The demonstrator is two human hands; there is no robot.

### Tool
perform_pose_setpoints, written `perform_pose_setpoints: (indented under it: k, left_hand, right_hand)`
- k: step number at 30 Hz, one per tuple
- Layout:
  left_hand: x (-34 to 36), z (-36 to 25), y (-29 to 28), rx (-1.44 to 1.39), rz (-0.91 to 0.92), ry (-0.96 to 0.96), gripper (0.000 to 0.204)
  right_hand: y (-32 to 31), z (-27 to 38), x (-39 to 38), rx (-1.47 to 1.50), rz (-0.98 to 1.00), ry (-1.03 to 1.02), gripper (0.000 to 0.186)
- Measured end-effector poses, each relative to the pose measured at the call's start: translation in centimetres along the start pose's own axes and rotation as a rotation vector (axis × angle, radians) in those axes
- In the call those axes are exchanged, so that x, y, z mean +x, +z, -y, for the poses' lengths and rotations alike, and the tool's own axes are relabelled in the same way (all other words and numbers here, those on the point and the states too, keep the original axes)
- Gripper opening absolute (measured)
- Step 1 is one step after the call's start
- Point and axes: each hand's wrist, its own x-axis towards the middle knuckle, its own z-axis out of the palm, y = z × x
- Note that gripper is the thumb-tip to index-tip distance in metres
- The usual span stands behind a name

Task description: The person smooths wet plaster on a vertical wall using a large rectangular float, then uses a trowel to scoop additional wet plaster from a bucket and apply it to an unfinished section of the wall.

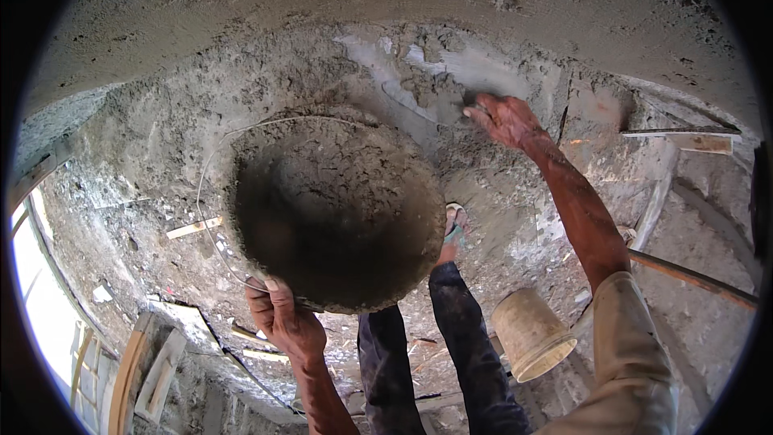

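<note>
So the left hand (pixel 291 324) has the pan (pixel 403 250) by its near rim, thumb up on the edge and fingers wrapped around it. The pan is tipped so you look right into it, out in front of the legs (pixel 460 330). A thin wire (pixel 200 193) loops around its left side.

Right hand (pixel 509 121) is up past the pan, near the pale patch (pixel 491 72). Fingers are bent, and there's a dark blur at the tips, so I can't tell if it's gripping anything.

How far along? I'd call it partway. The wall (pixel 386 0) up top has a fairly even grey coat, but lower down it's rough and blotchy, with pale bits showing. There's lumpy mortar (pixel 346 177) stuck inside the pan; the bottom's too dark to judge how much is left.

Off to the right of the legs, a dirty bucket (pixel 527 330) is tilted over.
</note>
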Motion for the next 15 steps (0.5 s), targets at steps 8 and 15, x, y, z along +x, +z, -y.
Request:
perform_pose_setpoints:
  k: [8,15]
  left_hand:
    - [0.2,-0.3,-0.1,-0.044,-0.020,-0.016,0.018]
    - [1.1,1.2,-1.3,-0.201,-0.030,-0.013,0.016]
  right_hand:
    - [-4.1,4.0,3.7,-0.123,-0.264,0.051,0.050]
    - [-6.8,10.3,-5.6,-0.113,-0.581,-0.230,0.032]
